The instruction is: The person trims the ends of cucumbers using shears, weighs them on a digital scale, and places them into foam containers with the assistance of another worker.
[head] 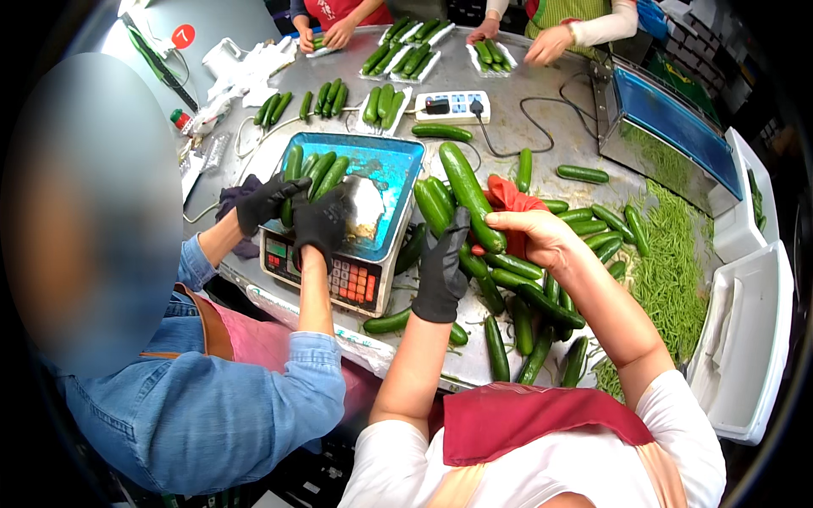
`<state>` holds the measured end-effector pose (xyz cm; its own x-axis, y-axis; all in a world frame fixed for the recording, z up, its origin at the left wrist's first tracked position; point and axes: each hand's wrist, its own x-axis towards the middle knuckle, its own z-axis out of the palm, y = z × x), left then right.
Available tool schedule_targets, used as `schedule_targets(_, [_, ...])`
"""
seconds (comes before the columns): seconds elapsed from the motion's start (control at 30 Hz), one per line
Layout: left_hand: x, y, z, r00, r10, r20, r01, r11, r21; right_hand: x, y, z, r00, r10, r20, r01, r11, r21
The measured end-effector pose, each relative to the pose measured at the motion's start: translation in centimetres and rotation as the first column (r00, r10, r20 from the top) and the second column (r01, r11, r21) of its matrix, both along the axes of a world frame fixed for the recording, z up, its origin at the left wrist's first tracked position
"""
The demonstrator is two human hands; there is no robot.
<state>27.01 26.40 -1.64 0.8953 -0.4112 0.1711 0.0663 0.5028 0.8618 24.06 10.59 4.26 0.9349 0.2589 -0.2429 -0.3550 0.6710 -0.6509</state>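
My left hand (443, 273), in a black glove, is closed around a pair of green cucumbers (434, 202) held upright. Bare, my right hand (537, 236) grips a larger cucumber (465, 185) with the thumb over its lower end. This cucumber leans across beside the ones in my left hand, above the metal table. A red cloth or glove (516, 198) shows behind my right fingers; whether I hold it cannot be seen. Below my hands lies a loose pile of cucumbers (551, 303). The fingertips of my left hand are partly hidden.
At left, a co-worker's black-gloved hands (321, 222) hold cucumbers over a digital scale (356, 279) with a blue pan. Cucumber trays (400, 54), a power strip (452, 106) and its cable lie farther back. Green beans (670, 292), a metal-sided bin (673, 140) and a white foam box (740, 343) stand right.
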Motion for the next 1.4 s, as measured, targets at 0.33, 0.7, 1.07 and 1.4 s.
schedule_targets(0.33, [-3.5, 1.3, -4.8, 0.753, 0.105, 0.65, -0.46, 0.79, 0.406, 5.7, 2.5, 0.7, 0.962, -0.264, -0.069, 0.27, 0.887, 0.374])
schedule_targets(0.7, [-7.0, 2.8, -6.7, 0.973, -0.073, 0.218, -0.014, 0.927, 0.376, 6.5, 4.9, 0.2, 0.966, -0.258, 0.011, 0.242, 0.921, 0.305])
schedule_targets(1.07, [-8.4, 2.8, -4.8, 0.99, -0.136, -0.04, 0.141, 0.97, 0.199, 5.4, 5.5, 0.1, 0.957, -0.288, 0.031, 0.268, 0.92, 0.286])
schedule_targets(1.4, [-8.4, 3.5, -4.9, 0.965, -0.123, 0.23, 0.014, 0.905, 0.426, 4.5, 5.0, -0.6, 0.945, -0.301, 0.13, 0.264, 0.933, 0.243])
